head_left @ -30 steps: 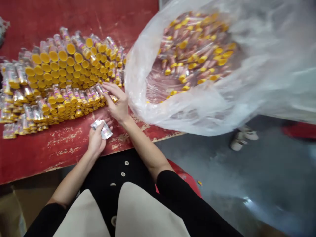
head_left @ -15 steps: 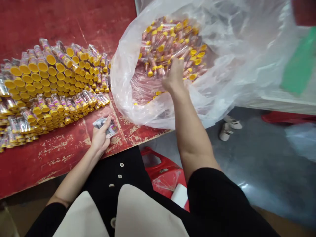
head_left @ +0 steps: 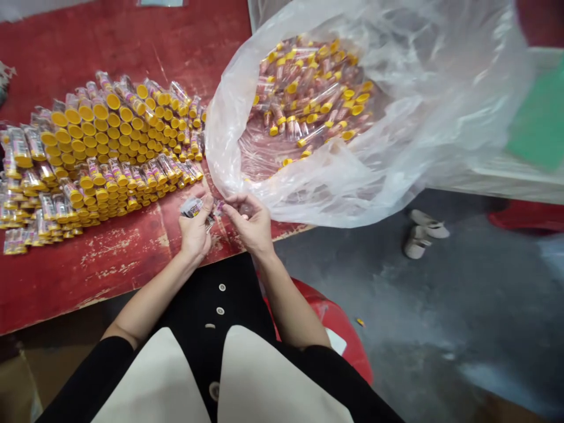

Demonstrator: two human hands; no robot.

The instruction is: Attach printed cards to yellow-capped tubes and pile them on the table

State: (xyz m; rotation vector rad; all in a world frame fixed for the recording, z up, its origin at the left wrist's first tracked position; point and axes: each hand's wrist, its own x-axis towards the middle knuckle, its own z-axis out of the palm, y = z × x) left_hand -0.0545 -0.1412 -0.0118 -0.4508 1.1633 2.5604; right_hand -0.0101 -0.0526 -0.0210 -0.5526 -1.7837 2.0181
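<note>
My left hand is closed on a small bunch of printed clear plastic sleeves, thumb on top. My right hand meets it just above the table's front edge. Its fingers are curled round a clear tube, mostly hidden by the hand, with a bit of pink showing. The right fingertips touch the purple-printed end of a sleeve at the left hand. Beyond them lies a large open clear plastic bag, holding many yellow-capped tubes with pinkish contents.
To the left, sleeved tubes are stacked in rows, yellow caps facing me, on the worn red table. Under the right arm is a red stool with a white item on it. Pale shoes stand on the grey floor.
My right hand has come out of the bag, back toward me, and now meets the left hand with a tube in it. The left hand keeps its sleeves. The view has shifted slightly.
</note>
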